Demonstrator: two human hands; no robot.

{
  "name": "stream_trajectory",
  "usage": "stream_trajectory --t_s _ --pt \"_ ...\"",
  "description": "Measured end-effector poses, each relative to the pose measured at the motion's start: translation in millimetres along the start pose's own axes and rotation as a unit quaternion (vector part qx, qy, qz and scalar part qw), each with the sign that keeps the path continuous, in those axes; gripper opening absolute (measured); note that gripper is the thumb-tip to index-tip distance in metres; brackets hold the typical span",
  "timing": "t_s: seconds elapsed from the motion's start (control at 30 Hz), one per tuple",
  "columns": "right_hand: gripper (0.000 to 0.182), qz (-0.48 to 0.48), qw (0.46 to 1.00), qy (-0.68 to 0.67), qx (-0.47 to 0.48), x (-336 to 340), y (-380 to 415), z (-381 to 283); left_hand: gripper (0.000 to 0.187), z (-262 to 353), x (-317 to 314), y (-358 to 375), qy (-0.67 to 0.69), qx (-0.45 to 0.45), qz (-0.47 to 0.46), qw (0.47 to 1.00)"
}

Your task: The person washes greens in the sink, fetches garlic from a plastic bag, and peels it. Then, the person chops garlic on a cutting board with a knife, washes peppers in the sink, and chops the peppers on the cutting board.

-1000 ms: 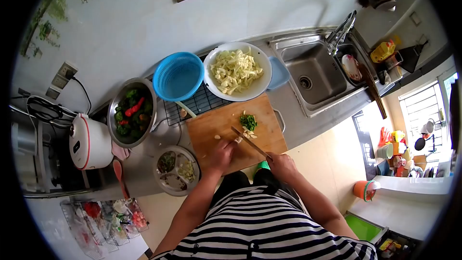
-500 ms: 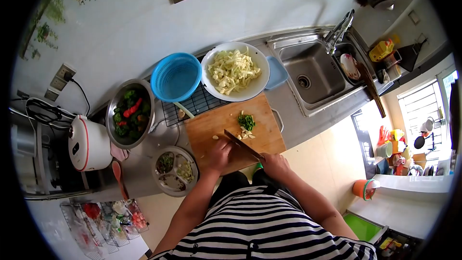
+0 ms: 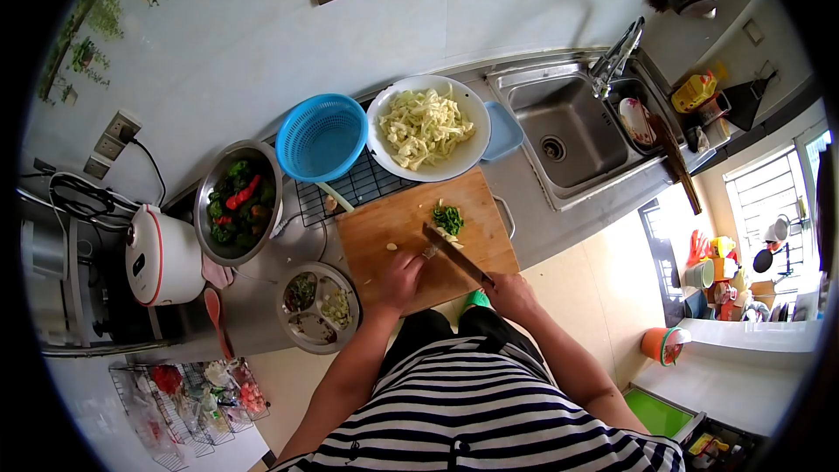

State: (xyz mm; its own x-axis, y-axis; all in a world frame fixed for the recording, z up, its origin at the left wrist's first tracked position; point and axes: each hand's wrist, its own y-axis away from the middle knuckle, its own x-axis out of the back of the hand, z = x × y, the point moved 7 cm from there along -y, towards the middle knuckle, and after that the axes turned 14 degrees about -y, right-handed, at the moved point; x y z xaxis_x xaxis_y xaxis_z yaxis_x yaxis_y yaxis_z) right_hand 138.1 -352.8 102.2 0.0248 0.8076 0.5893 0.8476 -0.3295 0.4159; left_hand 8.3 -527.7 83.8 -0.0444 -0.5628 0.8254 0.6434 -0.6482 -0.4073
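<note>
One knife (image 3: 456,253), head view: right hand (image 3: 513,296) was closed around its handle, blade angled forward and left across the cutting board (image 3: 486,249). Left hand (image 3: 403,279) sat low on the board, left of the blade, fingers bent, tips just beside a small pale piece (image 3: 429,252) near the blade; couldn't tell if they were pinching it. Another pale piece (image 3: 391,246) lay just ahead of the left hand. Chopped greens (image 3: 448,218) sat on the board, ahead of both hands, past the blade. Farther ahead: white bowl (image 3: 481,127) of pale cut vegetable (image 3: 425,127), with blue colander (image 3: 322,138) to its left. Divided plate (image 3: 319,309) with chopped bits was left of the left hand; metal bowl (image 3: 270,217) of vegetables was farther left and ahead.
</note>
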Motion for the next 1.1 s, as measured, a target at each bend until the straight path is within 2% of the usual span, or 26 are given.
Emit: stream_trajectory --t_s 0.07,0.4,0.47,0.5,0.57,0.63,0.73,0.8,0.9,1.03,1.1 --pt "0.023 0.041 0.999 -0.005 -0.021 9 -2 6 0.013 2 4 -1 0.006 0.001 0.015 1.0" --pt "0.027 0.003 0.998 0.055 -0.029 13 15 2 0.015 -6 9 6 0.018 0.052 0.042 0.998" --pt "0.027 0.007 0.998 0.053 -0.035 12 18 4 0.014 -16 12 5 0.052 0.113 0.064 0.99" --pt "0.027 0.014 0.998 0.051 -0.041 13 19 5 0.014 -15 13 2 0.052 0.114 0.064 0.99" --pt "0.026 0.015 0.998 0.053 -0.035 13 21 7 0.013 -25 13 -2 0.115 0.195 0.073 0.971" --pt "0.026 0.017 0.998 0.054 -0.028 12 22 7 0.013 -22 18 -9 0.093 0.17 0.1 0.976" --pt "0.026 0.024 0.998 0.057 0.003 12 23 3 0.013 -20 17 -12 0.055 0.155 0.068 0.984" --pt "0.026 0.009 0.995 0.096 0.026 12 25 -5 0.013 -19 15 -12 0.032 0.114 0.066 0.991" --pt "0.025 -0.021 0.988 0.151 0.018 17 28 -14 0.015 -22 9 -7 0.032 0.09 0.052 0.994" --pt "0.023 0.002 0.989 0.141 0.04 23 35 -24 0.016 -21 13 -4 0.018 0.075 0.041 0.996" --pt "0.024 0.008 0.99 0.137 0.04 23 35 -24 0.023 -22 14 -3 0.007 0.079 0.03 0.996"
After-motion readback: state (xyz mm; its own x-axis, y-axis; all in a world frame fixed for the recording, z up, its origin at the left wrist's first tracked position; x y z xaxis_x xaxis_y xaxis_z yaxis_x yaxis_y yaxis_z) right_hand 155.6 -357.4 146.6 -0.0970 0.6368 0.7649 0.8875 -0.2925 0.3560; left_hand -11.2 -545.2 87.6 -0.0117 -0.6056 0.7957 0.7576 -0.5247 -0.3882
